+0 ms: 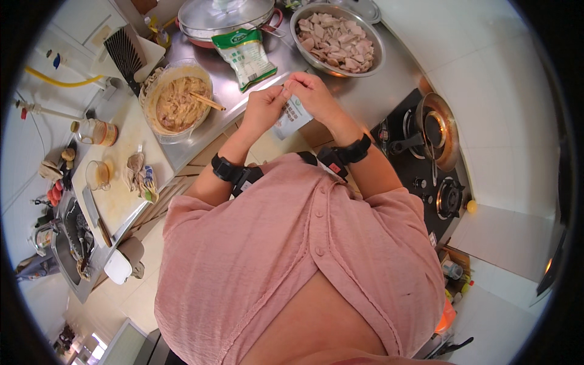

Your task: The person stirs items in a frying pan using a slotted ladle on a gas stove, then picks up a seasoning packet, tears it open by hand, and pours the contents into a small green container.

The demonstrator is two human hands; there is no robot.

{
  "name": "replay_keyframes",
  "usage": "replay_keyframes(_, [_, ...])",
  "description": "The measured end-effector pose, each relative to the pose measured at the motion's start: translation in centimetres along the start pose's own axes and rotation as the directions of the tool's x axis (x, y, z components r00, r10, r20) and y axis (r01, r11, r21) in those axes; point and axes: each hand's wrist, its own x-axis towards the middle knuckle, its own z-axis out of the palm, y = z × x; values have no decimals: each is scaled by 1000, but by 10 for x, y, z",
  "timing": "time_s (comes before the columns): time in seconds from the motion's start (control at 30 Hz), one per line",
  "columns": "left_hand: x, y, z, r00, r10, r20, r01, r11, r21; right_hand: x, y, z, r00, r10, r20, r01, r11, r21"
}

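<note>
Both hands meet at the top edge of a small white printed packet [293,119], just in front of the steel counter. My left hand [266,107] pinches it from one side, and my right hand [312,96] pinches it close by, fingertips nearly touching. Whether the packet is torn cannot be seen. Beyond the hands lies a green and white plastic bag [248,59]. To the left, a clear bowl [207,86] holds meat in a yellowish batter with wooden chopsticks [207,101] in it. A steel bowl [381,54] of sliced pale meat stands beyond my right hand.
A lidded red pot [228,16] stands at the back. On the left, a cutting board [123,182] bears a knife [93,210], a glass cup [96,174] and crumpled packaging [137,171], with a jar [98,132] nearby. The sink [61,255] is beyond. A wok [449,132] rests on the right gas hob.
</note>
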Motion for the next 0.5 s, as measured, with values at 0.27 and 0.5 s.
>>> replay_keyframes(0.27, [-5,8,17,939,147,-310,-117,987,113,-3,4,19,934,164,-318,-46,936,348])
replay_keyframes(0.5, [-9,11,-17,999,-17,51,22,995,-100,7,-4,-6,999,6,-38,-9,997,-83])
